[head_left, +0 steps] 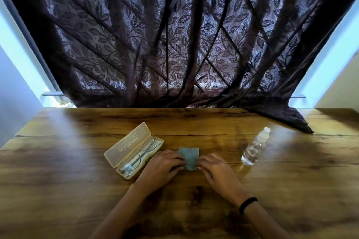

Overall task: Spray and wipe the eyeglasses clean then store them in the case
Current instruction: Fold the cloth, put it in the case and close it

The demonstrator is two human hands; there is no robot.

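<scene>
A small grey-blue cloth [188, 156] lies flat on the wooden table [77, 190] in front of me. My left hand [162, 165] pinches its left edge and my right hand [215, 169] pinches its right edge, fingers pressed down on the fabric. To the left lies a cream eyeglass case [124, 145] with its lid open. Thin-framed eyeglasses [138, 156] rest folded inside its lower half. A clear spray bottle [254, 147] with a white cap stands to the right of my hands, apart from them.
A dark leaf-patterned curtain [174, 44] hangs behind the table's far edge, and its corner [291, 120] drapes onto the table at the back right. A black band [247, 204] circles my right wrist.
</scene>
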